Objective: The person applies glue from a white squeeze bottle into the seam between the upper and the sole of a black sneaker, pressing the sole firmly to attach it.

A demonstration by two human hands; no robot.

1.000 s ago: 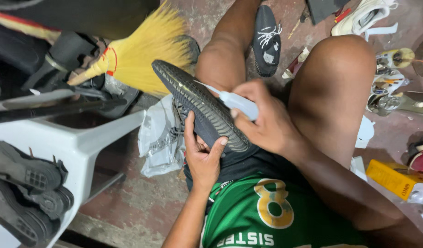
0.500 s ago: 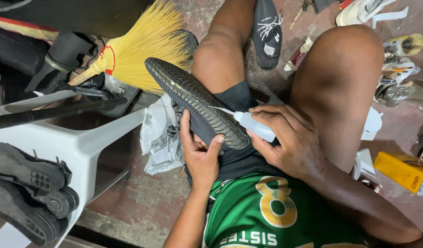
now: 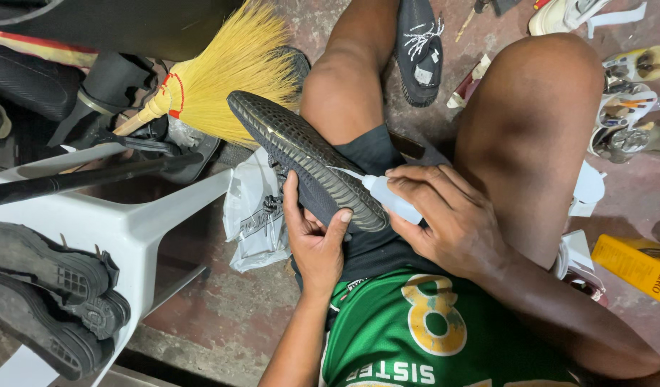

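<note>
Right now your black shoe [image 3: 301,154] lies sole-up across your lap, long axis running up-left from both hands. Your left hand [image 3: 314,240] grips its heel end; your right hand [image 3: 452,222] grasps the small white bottle [image 3: 387,197], nozzle touching the sole edge.

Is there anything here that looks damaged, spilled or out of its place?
No spill or damage shows. The left hand holds the black shoe sole-up; the right hand points a white squeeze bottle at it.
</note>
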